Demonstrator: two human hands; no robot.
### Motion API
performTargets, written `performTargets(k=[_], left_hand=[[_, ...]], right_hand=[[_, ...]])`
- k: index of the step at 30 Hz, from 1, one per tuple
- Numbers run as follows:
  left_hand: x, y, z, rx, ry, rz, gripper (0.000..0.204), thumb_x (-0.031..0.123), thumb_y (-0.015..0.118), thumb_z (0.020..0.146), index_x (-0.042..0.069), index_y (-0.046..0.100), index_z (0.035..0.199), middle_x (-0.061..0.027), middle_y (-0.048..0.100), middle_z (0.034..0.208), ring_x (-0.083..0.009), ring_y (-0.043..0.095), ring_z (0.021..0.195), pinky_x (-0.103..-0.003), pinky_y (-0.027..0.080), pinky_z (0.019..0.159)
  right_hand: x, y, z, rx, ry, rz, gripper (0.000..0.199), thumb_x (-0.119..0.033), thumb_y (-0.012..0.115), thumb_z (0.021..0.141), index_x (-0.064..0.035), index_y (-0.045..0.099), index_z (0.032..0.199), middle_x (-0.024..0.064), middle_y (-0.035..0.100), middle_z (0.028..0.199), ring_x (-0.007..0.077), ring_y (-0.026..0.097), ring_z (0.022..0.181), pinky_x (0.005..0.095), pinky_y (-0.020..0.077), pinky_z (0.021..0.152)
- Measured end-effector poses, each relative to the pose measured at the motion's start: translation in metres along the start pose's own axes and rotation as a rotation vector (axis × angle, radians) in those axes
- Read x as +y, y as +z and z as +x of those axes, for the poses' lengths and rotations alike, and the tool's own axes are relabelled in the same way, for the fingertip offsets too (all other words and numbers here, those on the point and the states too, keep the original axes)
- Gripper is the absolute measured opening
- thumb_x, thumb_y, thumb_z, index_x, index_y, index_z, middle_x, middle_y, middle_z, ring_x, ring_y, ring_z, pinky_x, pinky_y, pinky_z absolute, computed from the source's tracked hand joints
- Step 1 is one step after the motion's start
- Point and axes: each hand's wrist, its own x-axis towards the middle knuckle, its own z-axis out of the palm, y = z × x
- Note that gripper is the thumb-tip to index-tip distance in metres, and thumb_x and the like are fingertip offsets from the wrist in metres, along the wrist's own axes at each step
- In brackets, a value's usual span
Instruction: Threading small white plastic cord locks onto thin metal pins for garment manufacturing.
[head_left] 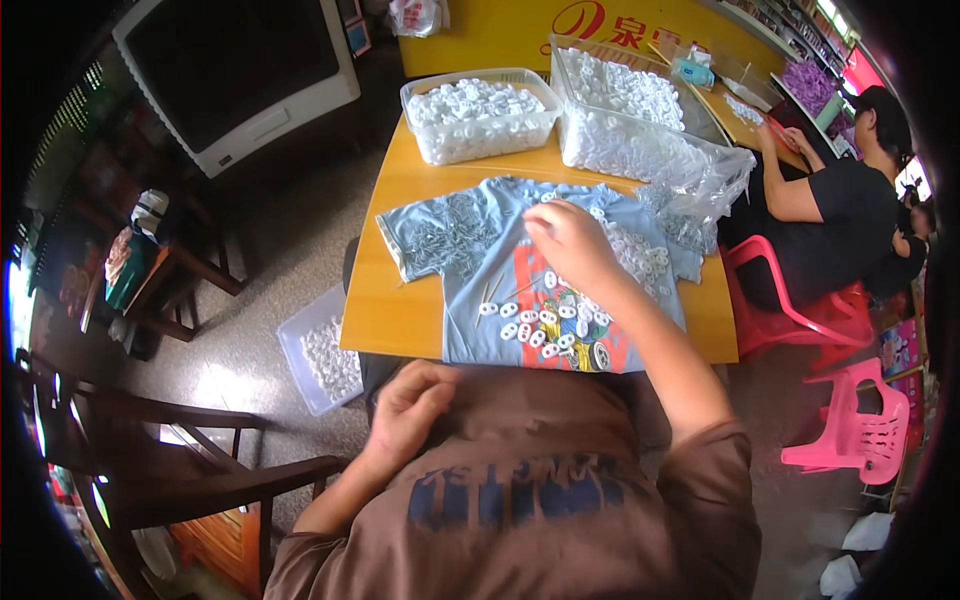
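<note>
Two bare hands work over a grey-blue T-shirt spread flat on a yellow desk, and that shirt serves as the landmark for everything else. The right hand hovers over the middle of the shirt, its fingers drawn together at the tips as if pinching something small; what they grip, if anything, is too small to make out. The left hand sits below the shirt's lower edge, off the desk and against the person's brown top, its fingers curled loosely inward; whether they hold anything I cannot tell.

Small white rings lie scattered on the lower middle of the shirt, around its printed picture, with a denser heap on the shirt's right half, just beside the right hand. A pile of thin metal pins covers the shirt's left sleeve area.

Beyond the shirt's top edge stand a clear plastic tub full of white rings and, right of it, a larger clear bin with more. Left of the shirt, down on the floor, a shallow tray holds further white pieces. Right of the shirt, another person in black sits on a pink chair.
</note>
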Motion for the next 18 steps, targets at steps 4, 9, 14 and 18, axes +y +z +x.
performTargets(k=[4, 9, 14, 18], left_hand=[[-0.006, 0.001, 0.001, -0.01, -0.019, -0.02, 0.013, 0.002, 0.054, 0.085, 0.0, 0.06, 0.095, 0.0003, 0.054, 0.082, -0.0055, 0.047, 0.067, -0.019, 0.039, 0.063], [-0.015, -0.008, 0.004, -0.008, -0.042, -0.086, 0.013, 0.004, 0.055, 0.085, 0.0, 0.061, 0.096, 0.0015, 0.054, 0.079, -0.005, 0.046, 0.066, -0.018, 0.039, 0.062], [-0.017, -0.011, 0.003, -0.005, -0.052, -0.099, 0.013, 0.005, 0.055, 0.085, 0.0, 0.061, 0.096, 0.0017, 0.054, 0.078, -0.0048, 0.046, 0.066, -0.018, 0.039, 0.062], [-0.018, -0.014, 0.002, -0.055, -0.078, -0.074, 0.016, 0.006, 0.054, 0.085, 0.0, 0.062, 0.097, -0.0005, 0.055, 0.087, -0.0057, 0.049, 0.07, -0.019, 0.041, 0.063]], right_hand=[[0.028, 0.041, 0.029, 0.04, -0.167, -0.241, 0.008, -0.012, 0.058, 0.073, -0.0049, 0.062, 0.072, 0.0126, 0.059, 0.074, 0.0309, 0.057, 0.076, 0.042, 0.0451, 0.07], [0.039, 0.052, 0.031, -0.007, -0.149, -0.432, 0.007, -0.01, 0.058, 0.074, -0.0059, 0.064, 0.073, 0.0101, 0.059, 0.076, 0.0293, 0.057, 0.078, 0.0398, 0.0445, 0.073], [0.037, 0.055, 0.037, -0.028, -0.131, -0.395, 0.007, -0.015, 0.061, 0.071, -0.0082, 0.064, 0.068, 0.0092, 0.059, 0.074, 0.028, 0.058, 0.079, 0.0421, 0.0443, 0.069], [0.038, 0.049, 0.049, -0.201, 0.099, -0.291, 0.008, -0.019, 0.063, 0.07, -0.011, 0.066, 0.069, 0.0109, 0.063, 0.075, 0.0292, 0.061, 0.075, 0.0418, 0.0461, 0.069]])
